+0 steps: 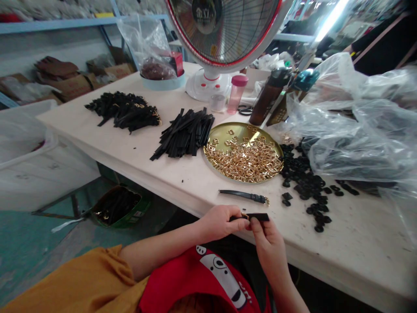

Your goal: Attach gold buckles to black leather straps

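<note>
A black strap [259, 216] with a small gold buckle [244, 215] is held between both hands at the table's front edge. My left hand [221, 223] pinches it at the buckle end, fingers closed. The thumb and fingers of my right hand [267, 237] are closed on the strap just right of the buckle. Part of the strap is hidden by the fingers. Just beyond the hands lies another black strap [243, 195] with a gold buckle at its right end. Behind that sits a round gold tray [224, 130] heaped with small gold buckles [249, 158].
Black straps [185, 132] are piled left of the tray, with buckled straps [125, 111] farther left. Small black pieces [306, 178] and plastic bags [361, 134] lie to the right. Behind stand a fan [211, 82], a pink bottle [237, 94] and a dark bottle [269, 98].
</note>
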Tool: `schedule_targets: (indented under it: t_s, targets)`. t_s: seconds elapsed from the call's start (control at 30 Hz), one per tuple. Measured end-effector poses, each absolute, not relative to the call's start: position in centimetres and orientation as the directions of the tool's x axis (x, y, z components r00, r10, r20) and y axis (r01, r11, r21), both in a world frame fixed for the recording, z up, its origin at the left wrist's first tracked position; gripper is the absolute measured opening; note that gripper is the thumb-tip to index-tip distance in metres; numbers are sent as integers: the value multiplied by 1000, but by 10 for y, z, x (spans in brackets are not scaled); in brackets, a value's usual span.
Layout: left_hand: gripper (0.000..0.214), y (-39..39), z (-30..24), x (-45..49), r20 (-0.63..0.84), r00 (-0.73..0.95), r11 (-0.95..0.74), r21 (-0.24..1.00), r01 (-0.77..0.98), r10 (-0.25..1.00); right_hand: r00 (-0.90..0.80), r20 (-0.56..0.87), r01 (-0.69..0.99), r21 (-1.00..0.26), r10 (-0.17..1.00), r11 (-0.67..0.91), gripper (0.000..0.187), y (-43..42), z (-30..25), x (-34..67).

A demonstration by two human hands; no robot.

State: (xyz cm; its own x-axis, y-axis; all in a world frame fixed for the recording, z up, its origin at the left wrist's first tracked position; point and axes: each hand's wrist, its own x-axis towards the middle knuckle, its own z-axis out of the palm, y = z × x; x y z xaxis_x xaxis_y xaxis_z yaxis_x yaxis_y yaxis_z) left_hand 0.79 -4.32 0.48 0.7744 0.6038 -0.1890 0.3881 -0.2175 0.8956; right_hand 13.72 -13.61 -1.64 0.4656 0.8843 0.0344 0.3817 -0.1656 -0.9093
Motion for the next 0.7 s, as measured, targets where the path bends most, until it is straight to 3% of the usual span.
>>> schedule_targets:
  t_s: [0.33,0.5,0.7]
  targets:
    - [24,-42,3,10,-171,781,-312,849,426,600,417,44,348,-930,908,-114,18,-137,-20,135]
    - [30,-45,2,13,-179,728,-337,796,503,662,421,67,340,-936,905,-89,16,-138,-23,133]
    - [23,-49,1,13,-213,693,-291,794,533,689,430,-107,117,-978,897,-173,19,-134,-23,135]
